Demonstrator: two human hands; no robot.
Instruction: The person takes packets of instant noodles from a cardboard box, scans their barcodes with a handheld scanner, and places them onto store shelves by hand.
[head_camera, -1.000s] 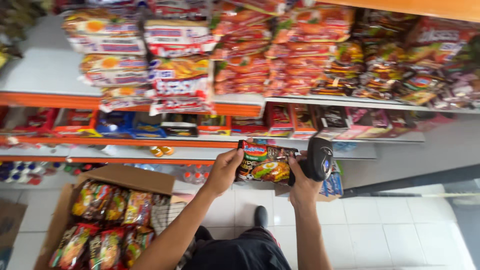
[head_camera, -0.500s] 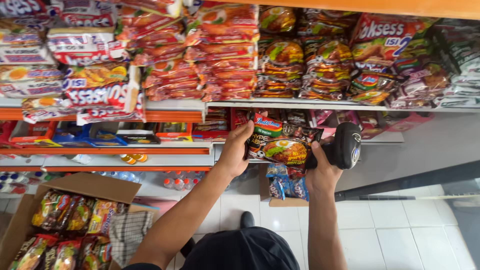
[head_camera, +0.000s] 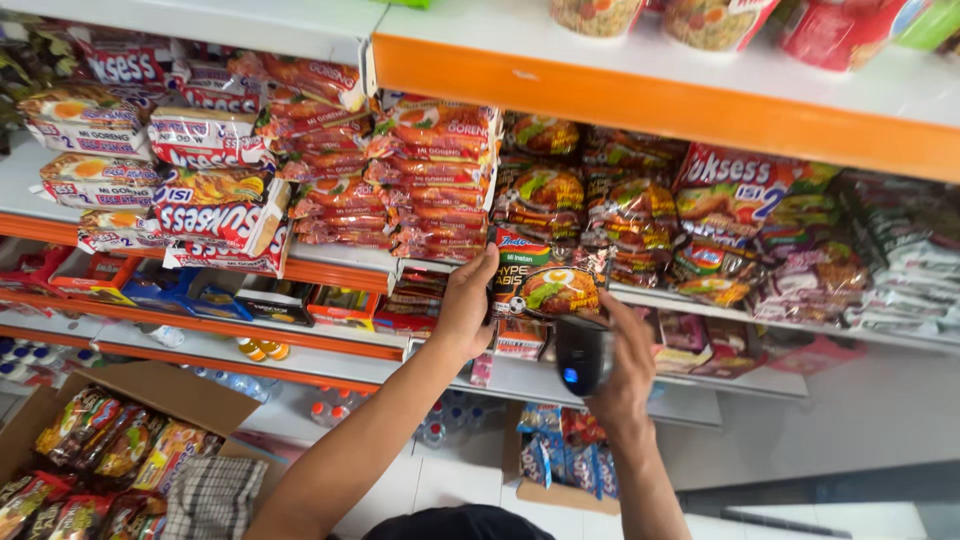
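My left hand (head_camera: 467, 305) grips the left edge of a dark noodle packet (head_camera: 548, 280) with a picture of fried noodles and egg, held up against the shelf edge. Just below it my right hand (head_camera: 627, 372) holds a black handheld scanner (head_camera: 581, 356), its blue-lit end turned toward me and its head just under the packet. Behind the packet, stacks of similar dark packets (head_camera: 590, 200) fill the shelf.
Red and white noodle packets (head_camera: 330, 160) stack on the white shelf with an orange edge (head_camera: 640, 95) above. A cardboard box (head_camera: 150, 400) of packets stands on the floor at lower left, a smaller box (head_camera: 560, 460) below the scanner. Bottles line the bottom shelf.
The view has swung up and closer to the shelves. My left hand carried the packet up to the shelf edge, and my right hand brought the scanner from beside it to under it.
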